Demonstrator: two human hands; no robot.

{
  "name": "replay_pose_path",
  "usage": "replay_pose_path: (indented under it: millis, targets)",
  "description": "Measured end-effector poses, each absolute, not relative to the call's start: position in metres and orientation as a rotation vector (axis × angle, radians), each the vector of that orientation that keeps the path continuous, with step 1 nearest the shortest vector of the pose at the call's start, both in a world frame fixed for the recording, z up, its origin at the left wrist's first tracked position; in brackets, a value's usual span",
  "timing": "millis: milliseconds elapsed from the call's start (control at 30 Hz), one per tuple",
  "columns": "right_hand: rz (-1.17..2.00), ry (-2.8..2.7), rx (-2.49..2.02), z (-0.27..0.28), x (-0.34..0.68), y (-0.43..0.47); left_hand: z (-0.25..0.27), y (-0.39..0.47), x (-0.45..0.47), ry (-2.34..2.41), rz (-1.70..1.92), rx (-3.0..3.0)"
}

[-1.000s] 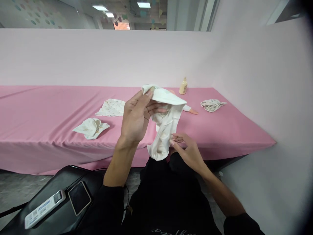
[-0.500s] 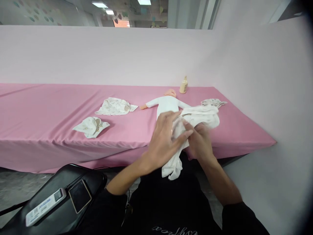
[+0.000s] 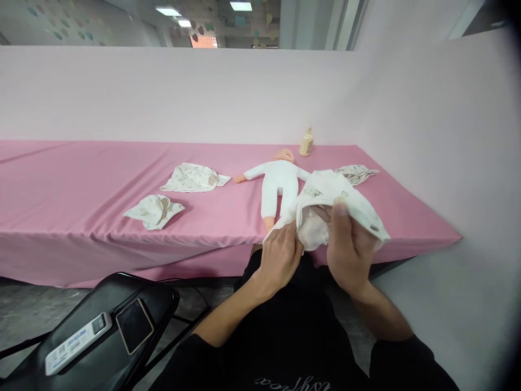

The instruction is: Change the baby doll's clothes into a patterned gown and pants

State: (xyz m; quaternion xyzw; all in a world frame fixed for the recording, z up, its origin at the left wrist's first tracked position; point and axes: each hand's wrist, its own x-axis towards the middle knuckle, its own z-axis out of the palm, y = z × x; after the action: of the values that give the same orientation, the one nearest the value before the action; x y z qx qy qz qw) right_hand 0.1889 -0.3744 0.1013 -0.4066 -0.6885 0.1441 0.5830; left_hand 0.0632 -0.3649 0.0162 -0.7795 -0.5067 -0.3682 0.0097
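A white baby garment with a small greenish print and a dark round spot near one corner hangs between both hands. My left hand is closed on its left edge. My right hand grips it by the rim of an opening, thumb on top and fingers partly hidden inside. What exact kind of garment it is, I cannot tell. Just beyond it a baby doll in a white suit lies on its back, arms spread. The garment covers the end of one arm and part of the legs.
Two printed white cloths lie left of the doll, another folded cloth at the right. A pump bottle stands at the back of the pink-covered table. A black chair holds a phone and a white device.
The bunched garment has been spread out between the hands, showing its print and an opening. My hands have moved apart, the left one lower. More of the doll's legs now shows.
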Motion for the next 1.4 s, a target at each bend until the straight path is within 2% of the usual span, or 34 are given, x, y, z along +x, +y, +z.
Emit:
replay_pose_path:
  millis: [100, 267, 333, 400, 567, 700, 867, 1200, 1400]
  targets:
    - [0.157, -1.624, -1.046, 0.096, 0.194, -0.382, 0.021, -0.357, 0.049, -1.638, -1.136, -2.511]
    - [-0.089, -1.678, -1.203, 0.092, 0.217, -0.382, 0.041, -0.356, 0.002, -1.717, -1.565, -2.447]
    - [-0.157, -1.705, -1.249, 0.091, 0.226, -0.38, 0.051, -0.364, -0.013, -1.703, -1.625, -2.446]
    - [-0.192, -1.752, -1.288, 0.091, 0.231, -0.377, 0.059, -0.374, -0.022, -1.736, -1.485, -2.46]
    - [-0.204, -1.779, -1.355, 0.089, 0.237, -0.376, 0.067, -0.385, -0.035, -1.683, -0.81, -2.445]
    - [-0.177, -1.711, -1.44, 0.083, 0.241, -0.381, 0.071, -0.38, -0.047, -1.583, -0.575, -2.383]
    - [-0.057, -1.76, -1.455, 0.078, 0.248, -0.385, 0.081, -0.38, -0.064, -1.615, -0.603, -2.347]
    - [0.125, -1.978, -1.438, 0.073, 0.248, -0.402, 0.099, -0.396, -0.126, -1.525, -1.135, -2.298]
    - [0.715, -2.111, -1.246, 0.097, 0.211, -0.35, 0.125, -0.319, -0.166, -1.879, -0.901, -2.205]
